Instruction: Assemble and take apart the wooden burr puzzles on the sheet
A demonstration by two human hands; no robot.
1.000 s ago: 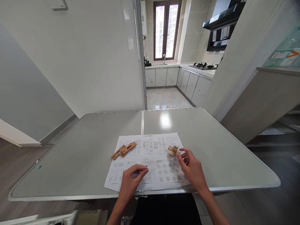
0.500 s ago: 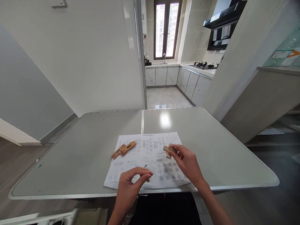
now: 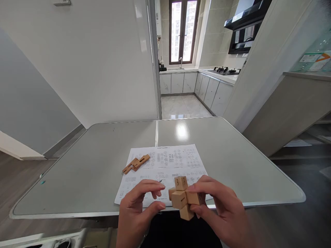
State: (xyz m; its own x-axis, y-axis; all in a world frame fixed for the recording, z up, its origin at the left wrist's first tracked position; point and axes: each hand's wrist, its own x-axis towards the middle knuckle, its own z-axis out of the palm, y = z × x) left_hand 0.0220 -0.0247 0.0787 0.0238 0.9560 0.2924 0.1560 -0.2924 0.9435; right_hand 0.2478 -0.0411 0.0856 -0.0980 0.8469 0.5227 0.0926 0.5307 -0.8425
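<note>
Between my right hand's (image 3: 219,206) thumb and fingers is a wooden burr puzzle (image 3: 179,199), a cross of interlocked blocks with small marks on their ends. It is held up over the near edge of the table. My left hand (image 3: 143,206) is just left of the puzzle, thumb and fingers apart, with nothing in it and a gap to the blocks. Two loose notched wooden pieces (image 3: 141,162) lie touching one another on the left part of a printed sheet (image 3: 165,167). The sheet carries many small diagrams, and the hands and puzzle cover its lower part.
The sheet rests on a pale grey folding table (image 3: 232,155) with a seam down its middle. A small green bit (image 3: 42,182) lies near the left edge. Beyond stand a white wall (image 3: 103,62) and a kitchen with a gas stove (image 3: 224,71).
My right hand has brought the puzzle nearer to me and toward the middle, and it now appears larger. My left hand's fingers have spread from a near pinch. The two loose pieces stay put.
</note>
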